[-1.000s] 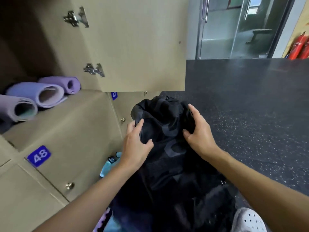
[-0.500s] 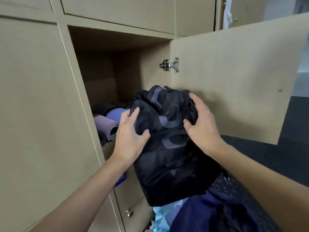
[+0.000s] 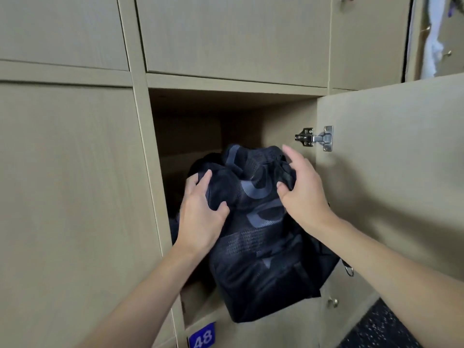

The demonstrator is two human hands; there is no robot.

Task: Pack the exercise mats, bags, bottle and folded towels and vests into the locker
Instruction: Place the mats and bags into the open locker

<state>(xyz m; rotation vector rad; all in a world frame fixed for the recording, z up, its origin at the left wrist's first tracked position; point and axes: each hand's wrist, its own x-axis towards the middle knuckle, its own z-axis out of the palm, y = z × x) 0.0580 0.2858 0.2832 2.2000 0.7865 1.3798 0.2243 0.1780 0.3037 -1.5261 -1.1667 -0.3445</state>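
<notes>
A black mesh bag with grey markings hangs in front of the open locker, its top partly inside the opening. My left hand grips the bag's upper left side. My right hand holds its upper right corner near the top. The bag's bottom hangs below the locker's lower edge. A dark item shows behind the bag's top inside the locker. The exercise mats are hidden behind the bag.
The locker's door stands open to the right on a metal hinge. Closed locker doors surround the opening; a blue label 48 marks the one below. Dark speckled floor shows at lower right.
The view has swung up from the floor to face the locker. Both hands have lifted the bag and pushed it toward the opening, covering the purple mats.
</notes>
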